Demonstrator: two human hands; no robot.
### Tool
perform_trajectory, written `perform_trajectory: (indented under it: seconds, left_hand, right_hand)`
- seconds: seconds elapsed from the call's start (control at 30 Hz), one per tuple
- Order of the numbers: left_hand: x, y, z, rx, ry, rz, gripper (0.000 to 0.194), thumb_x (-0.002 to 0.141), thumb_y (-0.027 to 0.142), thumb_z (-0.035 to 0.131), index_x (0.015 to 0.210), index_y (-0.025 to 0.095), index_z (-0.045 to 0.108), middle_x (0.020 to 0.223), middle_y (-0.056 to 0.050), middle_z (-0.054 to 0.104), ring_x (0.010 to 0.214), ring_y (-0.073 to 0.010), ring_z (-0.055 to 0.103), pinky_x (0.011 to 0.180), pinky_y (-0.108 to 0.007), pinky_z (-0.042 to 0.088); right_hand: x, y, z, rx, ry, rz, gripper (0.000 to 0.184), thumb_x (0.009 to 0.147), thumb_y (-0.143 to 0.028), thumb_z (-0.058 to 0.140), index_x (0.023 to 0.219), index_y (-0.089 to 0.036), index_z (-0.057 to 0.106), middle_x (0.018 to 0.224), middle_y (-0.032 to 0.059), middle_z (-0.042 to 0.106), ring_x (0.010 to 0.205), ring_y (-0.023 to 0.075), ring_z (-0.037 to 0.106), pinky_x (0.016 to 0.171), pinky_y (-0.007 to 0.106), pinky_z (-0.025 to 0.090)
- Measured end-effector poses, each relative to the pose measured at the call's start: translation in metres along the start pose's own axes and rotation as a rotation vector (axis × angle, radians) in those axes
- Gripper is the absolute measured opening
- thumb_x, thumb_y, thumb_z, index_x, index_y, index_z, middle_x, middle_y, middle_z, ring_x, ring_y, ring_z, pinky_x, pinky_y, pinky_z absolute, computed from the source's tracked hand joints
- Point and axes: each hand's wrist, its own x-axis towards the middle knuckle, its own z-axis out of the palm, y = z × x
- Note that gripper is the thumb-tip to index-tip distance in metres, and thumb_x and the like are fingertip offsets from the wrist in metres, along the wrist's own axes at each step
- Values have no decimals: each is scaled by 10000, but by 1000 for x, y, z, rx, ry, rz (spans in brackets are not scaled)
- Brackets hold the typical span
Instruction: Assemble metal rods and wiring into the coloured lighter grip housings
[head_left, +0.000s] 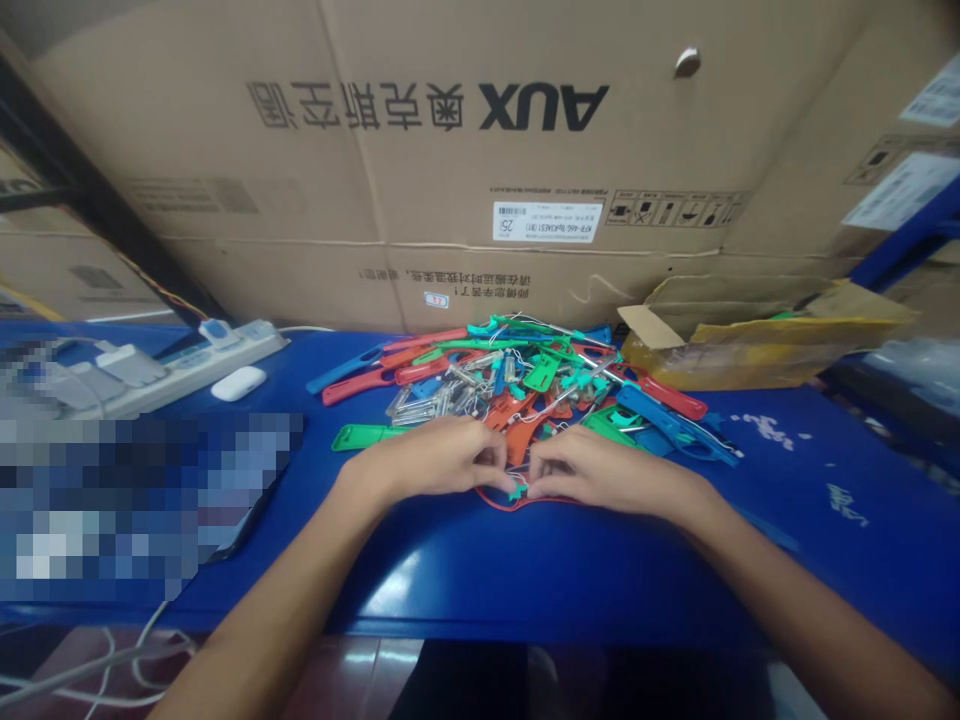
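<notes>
Bare forearms (281, 585) reach over the blue surface (450, 580), left hand (454, 458) and right hand (592, 468) both pinching a tiny green wired piece (517, 492) at a red casing (507, 508), probably two-sided so it won't wobble, with that plastic-casing pile (514, 412) just beyond, I guess for easy reach.

Pinching a small teal-green plastic piece (517, 492) between bare left hand (454, 457) and bare right hand (592, 468) over a glossy blue table (510, 570), working at the near side of a multicoloured plastic-casing heap (544, 372).
</notes>
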Motion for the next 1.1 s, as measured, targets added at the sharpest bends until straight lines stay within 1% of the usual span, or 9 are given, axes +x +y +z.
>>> perform_trajectory:
  seconds: [0.1,0.2,0.3,0.5,0.63,0.77,0.87,1.0,1.1]
  left_hand:
    - [-3,-2,-3,-28,-23,30,200,973,333,597,952,203,748,789,0,723,641,-122,576,597,-254,358]
    - [-4,-2,-5,-56,-40,29,154,929,221,612,978,199,756,872,-8,759,703,-128,625,642,-248,400]
    - [-5,-1,-5,-48,-43,10,153,900,193,626,967,191,764,843,-6,758,670,-125,618,626,-249,408]
    - [-3,-3,-5,-41,-47,17,160,896,175,618,968,193,760,849,-7,753,680,-125,621,630,-247,410]
    - [-2,-3,-5,-33,-62,-38,102,895,216,636,939,195,725,812,8,725,659,-119,598,607,-245,391]
    - [-2,-1,-5,-7,-57,-63,89,893,241,638,938,195,700,796,9,703,653,-118,578,609,-254,374]
    - [-2,-1,-4,36,-46,-60,97,887,248,649,954,196,697,816,-3,700,680,-128,580,609,-266,360]
    - [-2,-2,-4,50,-43,-45,90,896,244,658,962,199,699,846,-1,704,705,-132,590,624,-270,371]
    - [-6,-3,-8,-11,-33,-5,142,908,281,684,1020,193,690,904,-2,708,751,-135,608,657,-259,410]
  right_hand:
    - [-1,-1,0,-7,-4,7,126,961,-288,665,919,-185,723,822,5,718,706,133,605,662,244,395]
    - [-1,-1,0,-12,-6,17,125,962,-287,669,915,-184,722,828,4,717,709,132,608,664,245,391]
    - [-1,-1,1,-18,-5,14,128,963,-288,670,907,-184,719,822,2,714,700,129,602,664,246,386]
    - [-1,0,1,-18,-8,11,135,968,-299,664,911,-187,712,831,0,705,716,130,602,665,240,387]
    - [-1,1,2,-34,-9,22,151,965,-316,671,901,-184,703,810,-8,689,689,122,582,649,234,378]
    - [-4,-2,1,-70,11,-2,147,978,-312,649,913,-187,689,822,-6,689,695,117,583,646,232,376]
    - [-8,-9,0,-144,38,-39,142,974,-343,655,983,-208,699,787,-12,694,662,119,581,606,239,349]
    - [-12,-20,-1,-276,31,-144,206,1013,-354,599,1139,-271,739,861,14,758,682,134,622,604,259,333]
    - [-12,-24,2,-437,21,-135,267,1049,-367,526,1134,-278,764,792,19,766,588,133,601,553,274,280]
